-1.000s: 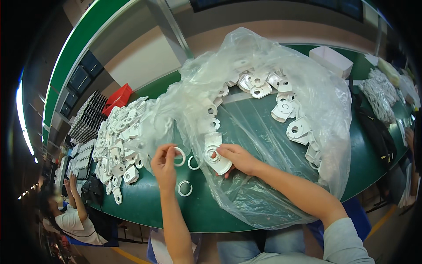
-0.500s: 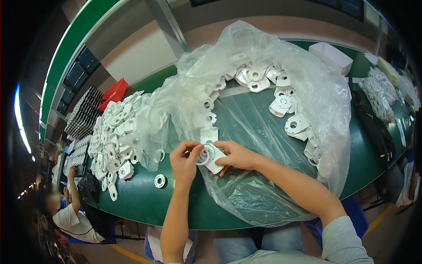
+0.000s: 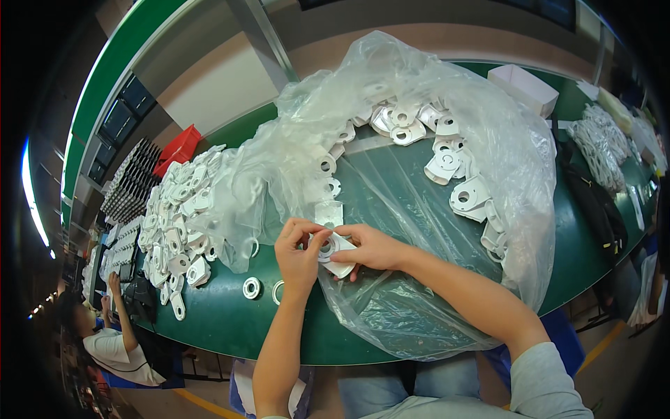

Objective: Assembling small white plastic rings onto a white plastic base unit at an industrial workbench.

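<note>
A white plastic housing (image 3: 341, 267) with a round opening sits in my right hand (image 3: 373, 246), thumb on top and fingers underneath. My left hand (image 3: 300, 248) is closed in a pinch at the round end of the housing, on a pale ring (image 3: 326, 253) mostly hidden by the fingers. Both hands are just above a clear plastic bag (image 3: 391, 314) spread on the green table. Another white part (image 3: 329, 211) lies just beyond my fingertips. Left of my left wrist, a thick white ring (image 3: 252, 288) and a thinner ring (image 3: 278, 292) lie on the table.
White housings (image 3: 405, 126) curve along the bag's far and right sides. A heap of white parts (image 3: 178, 230) lies at left, near a red bin (image 3: 178, 150) and stacked trays (image 3: 130, 181). A white box (image 3: 523, 91) stands far right. A co-worker (image 3: 122, 349) sits at left.
My left hand has brought the ring in against the housing's round opening, so less of it shows. The housing has tilted slightly in my right hand.
</note>
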`<action>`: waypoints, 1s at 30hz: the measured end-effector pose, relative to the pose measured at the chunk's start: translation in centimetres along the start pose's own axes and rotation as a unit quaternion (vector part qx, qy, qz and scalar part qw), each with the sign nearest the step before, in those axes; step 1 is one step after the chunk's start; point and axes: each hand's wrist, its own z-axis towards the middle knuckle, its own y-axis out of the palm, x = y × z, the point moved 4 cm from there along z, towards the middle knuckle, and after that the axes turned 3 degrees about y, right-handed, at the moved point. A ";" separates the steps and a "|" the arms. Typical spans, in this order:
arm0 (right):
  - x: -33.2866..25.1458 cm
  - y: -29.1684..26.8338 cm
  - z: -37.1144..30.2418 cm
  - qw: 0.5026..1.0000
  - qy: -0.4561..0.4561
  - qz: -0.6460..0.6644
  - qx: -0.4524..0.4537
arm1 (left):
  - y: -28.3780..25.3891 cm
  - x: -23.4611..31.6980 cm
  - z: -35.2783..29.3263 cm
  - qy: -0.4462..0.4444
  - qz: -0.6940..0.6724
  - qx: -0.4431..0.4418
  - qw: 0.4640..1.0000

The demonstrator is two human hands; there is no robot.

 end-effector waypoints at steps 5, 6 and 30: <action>0.5 -0.2 0.3 1.000 -0.015 -0.006 -0.005 | -0.3 0.5 0.1 0.046 0.013 0.023 0.999; 0.5 -0.2 0.2 1.000 -0.017 0.007 0.001 | -0.5 0.7 0.1 0.046 0.014 0.024 0.999; 0.4 -0.4 0.1 0.991 -0.081 0.038 0.096 | -1.1 -1.1 -0.5 -0.149 -0.106 -0.076 0.980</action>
